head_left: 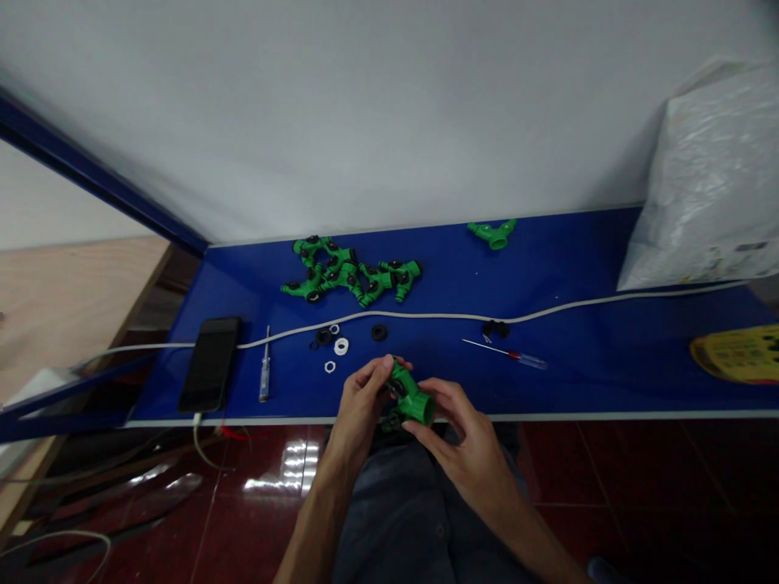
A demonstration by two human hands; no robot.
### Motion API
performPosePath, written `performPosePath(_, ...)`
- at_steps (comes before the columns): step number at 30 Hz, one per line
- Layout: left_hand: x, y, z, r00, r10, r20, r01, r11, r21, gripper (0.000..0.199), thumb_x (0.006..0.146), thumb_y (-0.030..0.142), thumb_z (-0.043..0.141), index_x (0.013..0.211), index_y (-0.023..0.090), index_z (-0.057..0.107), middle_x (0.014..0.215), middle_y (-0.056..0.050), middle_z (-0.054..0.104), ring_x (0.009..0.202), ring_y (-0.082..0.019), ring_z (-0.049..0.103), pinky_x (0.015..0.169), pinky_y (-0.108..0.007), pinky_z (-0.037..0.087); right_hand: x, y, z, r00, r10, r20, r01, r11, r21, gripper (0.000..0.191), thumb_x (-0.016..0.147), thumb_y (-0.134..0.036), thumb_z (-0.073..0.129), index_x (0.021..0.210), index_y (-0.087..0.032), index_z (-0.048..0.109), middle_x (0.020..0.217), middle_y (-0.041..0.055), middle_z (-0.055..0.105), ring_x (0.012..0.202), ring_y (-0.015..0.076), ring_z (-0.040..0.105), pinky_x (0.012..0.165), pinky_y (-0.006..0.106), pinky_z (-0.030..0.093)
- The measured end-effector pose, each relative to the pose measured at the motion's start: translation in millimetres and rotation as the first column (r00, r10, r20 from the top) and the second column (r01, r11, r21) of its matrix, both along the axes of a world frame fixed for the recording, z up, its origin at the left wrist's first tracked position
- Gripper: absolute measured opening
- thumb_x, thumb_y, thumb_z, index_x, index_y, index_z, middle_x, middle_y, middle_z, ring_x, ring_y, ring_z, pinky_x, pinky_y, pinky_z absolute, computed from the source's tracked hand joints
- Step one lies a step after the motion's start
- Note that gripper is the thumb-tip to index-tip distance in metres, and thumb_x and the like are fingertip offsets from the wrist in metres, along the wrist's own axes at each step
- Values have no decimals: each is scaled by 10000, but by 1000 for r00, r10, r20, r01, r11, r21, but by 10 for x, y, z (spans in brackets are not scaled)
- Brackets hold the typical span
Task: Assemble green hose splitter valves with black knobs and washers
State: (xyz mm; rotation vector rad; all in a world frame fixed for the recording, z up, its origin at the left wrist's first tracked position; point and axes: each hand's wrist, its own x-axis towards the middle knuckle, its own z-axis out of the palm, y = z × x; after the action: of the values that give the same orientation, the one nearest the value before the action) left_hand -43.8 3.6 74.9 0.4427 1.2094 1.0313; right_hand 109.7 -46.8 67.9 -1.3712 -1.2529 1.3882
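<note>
Just over the front edge of the blue shelf, my two hands hold a green Y-shaped hose splitter (415,403) with black parts on it. Around its narrower far end, the fingers of my left hand (363,401) are closed. My right hand (459,434) grips the wide round collar between thumb and fingers. White rings (342,346) and a black ring (379,332) lie on the shelf beyond my left hand. A screwdriver (508,354) with a clear and red handle and small black parts (496,328) lie beyond my right hand.
Several green splitters (346,274) are clustered at the back, one more (492,234) apart. A white cable (426,315) crosses the blue shelf (584,365). Left are a phone (210,365) and another screwdriver (265,369); right, a plastic bag (712,178) and a yellow item (736,354).
</note>
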Motion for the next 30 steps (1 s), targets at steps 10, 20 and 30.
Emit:
performPosePath(10,-59,-61,-10,908,-134,-398,190,976,105,471,956,585,603,1041,177,823,922,-74,813,811,-190,712,760,-274,531,58,-38,-96,1000,-16,-1,16,993,120,348,921,-380,752,1254,-315,671,1240,20,737,1084,171,733,917,219,597)
performPosePath(20,-820,-132,-147,271,227,-936,151,950,274,359,898,447,707,1179,232,769,1034,-73,677,883,-249,618,871,-400,504,45,41,-105,988,-123,-95,124,992,-3,389,869,-433,789,1200,-258,683,1174,54,743,1034,185,749,868,211,617)
performPosePath(30,-847,220,-159,275,225,-935,301,903,306,281,899,472,670,1033,269,811,1075,-88,682,991,-296,623,951,-452,495,48,84,-205,988,-108,-112,112,993,33,400,890,-459,755,1217,-248,662,1158,66,730,1004,188,746,864,236,620)
